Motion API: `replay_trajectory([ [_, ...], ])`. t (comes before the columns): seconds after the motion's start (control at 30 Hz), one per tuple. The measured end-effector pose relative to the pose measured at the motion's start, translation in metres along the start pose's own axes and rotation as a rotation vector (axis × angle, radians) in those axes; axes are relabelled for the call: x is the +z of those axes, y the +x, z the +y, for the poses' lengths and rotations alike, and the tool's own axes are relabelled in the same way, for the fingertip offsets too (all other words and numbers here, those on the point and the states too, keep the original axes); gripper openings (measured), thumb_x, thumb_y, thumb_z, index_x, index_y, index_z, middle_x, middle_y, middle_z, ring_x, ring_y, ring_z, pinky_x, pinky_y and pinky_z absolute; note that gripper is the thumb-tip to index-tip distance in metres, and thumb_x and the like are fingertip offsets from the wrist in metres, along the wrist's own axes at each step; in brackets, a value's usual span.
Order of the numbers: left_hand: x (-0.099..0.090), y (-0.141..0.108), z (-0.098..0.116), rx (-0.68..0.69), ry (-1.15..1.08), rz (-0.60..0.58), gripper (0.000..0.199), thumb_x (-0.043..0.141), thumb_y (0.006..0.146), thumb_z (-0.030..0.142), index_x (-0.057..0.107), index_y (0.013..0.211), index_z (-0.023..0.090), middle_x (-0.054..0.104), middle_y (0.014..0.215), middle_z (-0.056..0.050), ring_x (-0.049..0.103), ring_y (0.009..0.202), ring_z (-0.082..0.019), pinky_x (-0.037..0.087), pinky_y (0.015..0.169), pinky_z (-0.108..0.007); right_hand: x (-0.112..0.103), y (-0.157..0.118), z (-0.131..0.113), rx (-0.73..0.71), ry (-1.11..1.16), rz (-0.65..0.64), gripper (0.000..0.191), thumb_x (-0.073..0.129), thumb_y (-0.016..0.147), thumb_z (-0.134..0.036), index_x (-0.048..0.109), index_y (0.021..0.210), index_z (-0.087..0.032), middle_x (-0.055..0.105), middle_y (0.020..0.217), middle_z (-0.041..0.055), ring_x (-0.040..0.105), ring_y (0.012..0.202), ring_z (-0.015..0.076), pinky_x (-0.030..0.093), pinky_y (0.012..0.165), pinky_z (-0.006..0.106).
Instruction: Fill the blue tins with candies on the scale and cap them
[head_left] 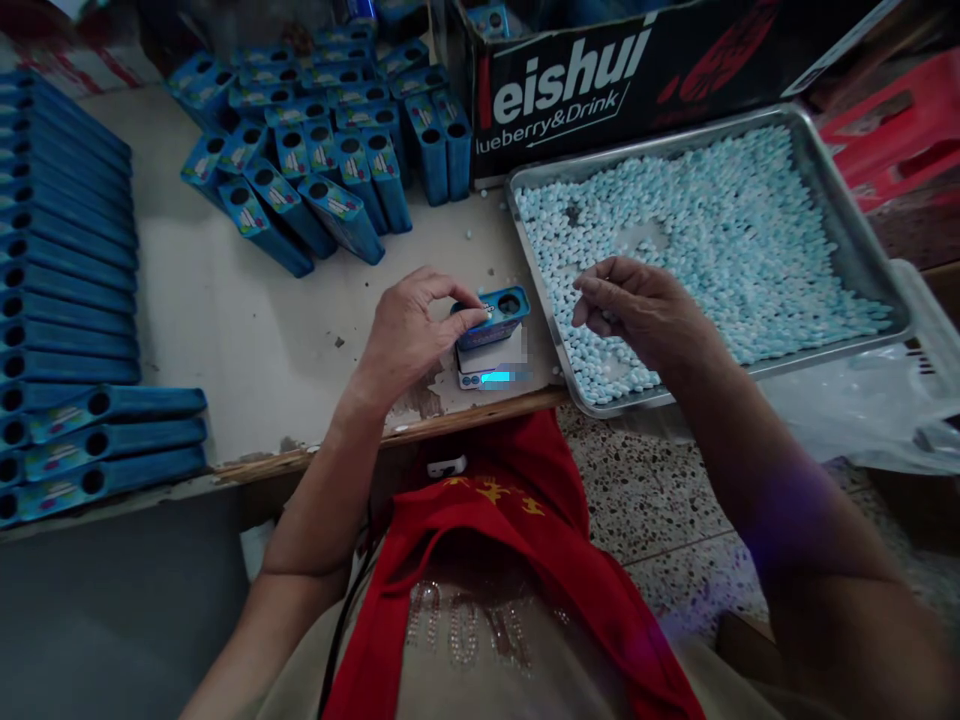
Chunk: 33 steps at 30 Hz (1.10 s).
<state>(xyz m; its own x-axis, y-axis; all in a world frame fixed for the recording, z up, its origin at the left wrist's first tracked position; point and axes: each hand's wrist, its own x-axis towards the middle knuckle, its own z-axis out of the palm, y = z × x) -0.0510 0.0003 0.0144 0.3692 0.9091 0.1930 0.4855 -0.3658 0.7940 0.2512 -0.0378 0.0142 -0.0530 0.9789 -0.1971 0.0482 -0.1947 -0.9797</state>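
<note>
A blue box (491,330) with a round hole in its top stands on a small white scale (495,365) with a lit display, near the table's front edge. My left hand (420,325) is at the box's left end, its thumb and index finger closed on the box top. Above the near left part of the metal tray (551,315), my right hand (630,305) has its fingers pressed together; whatever they hold, if anything, is too small to make out. Small pale blue and white tablets (735,240) cover much of the tray.
Blue boxes stand in a long row (71,290) at the left and in a loose group (322,150) at the back. A black printed carton (562,90) is behind the tray. Plastic sheeting (862,400) and a red plastic object (900,130) are at the right.
</note>
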Motion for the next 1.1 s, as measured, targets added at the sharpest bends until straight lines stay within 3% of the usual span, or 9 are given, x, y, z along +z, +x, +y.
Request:
replay_trajectory([
  [0.23,0.004,0.009,0.005,0.040,0.089,-0.066,0.011,0.087,0.097,0.015,0.085,0.096,0.025,0.081,0.109,-0.005,0.076,0.109,-0.026,0.060,0.105,-0.043,-0.005,-0.004,0.008,0.006,0.014,0.036,0.041,0.097,0.093,-0.059,0.070,0.088,-0.029,0.073,0.076,0.0019,0.048,0.058,0.0136,0.038,0.051,0.032],
  [0.47,0.001,0.010,0.003,0.113,0.122,-0.018,0.010,0.082,0.105,0.016,0.078,0.100,0.025,0.076,0.139,-0.008,0.071,0.137,-0.029,0.056,0.126,-0.047,-0.010,-0.008,0.016,0.107,0.170,0.115,0.029,0.094,0.092,-0.044,0.070,0.087,-0.029,0.075,0.083,0.0041,0.057,0.066,0.0167,0.050,0.057,0.033],
  [0.6,0.011,0.030,0.053,0.174,0.141,0.000,0.008,0.084,0.107,0.020,0.079,0.104,0.025,0.077,0.135,-0.005,0.073,0.133,-0.026,0.057,0.127,-0.045,0.002,-0.009,0.011,0.157,0.367,0.088,0.019,0.090,0.089,-0.040,0.076,0.093,-0.027,0.078,0.095,0.0049,0.065,0.076,0.0168,0.061,0.067,0.030],
  [0.7,0.032,0.049,0.102,0.228,0.303,-0.183,0.003,0.081,0.111,0.024,0.083,0.110,0.023,0.078,0.141,0.002,0.070,0.142,-0.025,0.053,0.128,-0.049,0.015,-0.004,0.006,0.106,0.434,0.111,0.026,0.083,0.099,-0.055,0.076,0.102,-0.030,0.080,0.104,0.0035,0.071,0.085,0.0199,0.066,0.074,0.034],
  [0.8,0.043,0.058,0.121,0.222,0.364,-0.285,0.017,0.079,0.112,0.023,0.081,0.129,0.023,0.078,0.146,0.005,0.070,0.145,-0.024,0.053,0.128,-0.050,0.012,0.001,0.008,0.017,0.340,0.188,0.035,0.078,0.103,-0.067,0.073,0.100,-0.032,0.081,0.106,0.0041,0.076,0.093,0.0250,0.068,0.078,0.040],
  [0.87,0.032,0.054,0.107,0.232,0.279,-0.155,0.026,0.088,0.106,0.023,0.080,0.131,0.024,0.081,0.141,0.003,0.074,0.138,-0.024,0.057,0.126,-0.049,-0.002,0.000,0.011,-0.044,0.142,0.246,0.044,0.076,0.102,-0.074,0.074,0.097,-0.031,0.081,0.105,0.0060,0.078,0.102,0.0288,0.069,0.085,0.044],
  [0.97,-0.003,0.033,0.058,0.186,0.192,0.119,0.023,0.097,0.098,0.022,0.082,0.115,0.026,0.085,0.126,-0.002,0.078,0.124,-0.028,0.062,0.119,-0.053,-0.029,-0.008,0.015,-0.157,-0.149,0.317,0.049,0.077,0.101,-0.079,0.081,0.095,-0.031,0.083,0.119,0.0081,0.073,0.131,0.0351,0.063,0.110,0.053],
  [1.03,-0.025,0.010,0.021,0.093,0.154,0.206,0.020,0.095,0.097,0.022,0.082,0.111,0.028,0.085,0.120,-0.003,0.079,0.116,-0.028,0.064,0.112,-0.052,-0.043,-0.013,0.019,-0.220,-0.255,0.370,0.048,0.072,0.106,-0.078,0.085,0.096,-0.032,0.083,0.127,0.0084,0.067,0.143,0.0379,0.052,0.125,0.059],
  [1.1,-0.036,-0.012,-0.009,-0.003,0.111,0.246,0.018,0.092,0.099,0.026,0.081,0.113,0.028,0.085,0.119,-0.003,0.079,0.115,-0.028,0.065,0.111,-0.050,-0.048,-0.013,0.025,-0.287,-0.318,0.467,0.045,0.067,0.112,-0.069,0.085,0.095,-0.032,0.084,0.122,0.0096,0.069,0.138,0.0373,0.046,0.129,0.059],
])
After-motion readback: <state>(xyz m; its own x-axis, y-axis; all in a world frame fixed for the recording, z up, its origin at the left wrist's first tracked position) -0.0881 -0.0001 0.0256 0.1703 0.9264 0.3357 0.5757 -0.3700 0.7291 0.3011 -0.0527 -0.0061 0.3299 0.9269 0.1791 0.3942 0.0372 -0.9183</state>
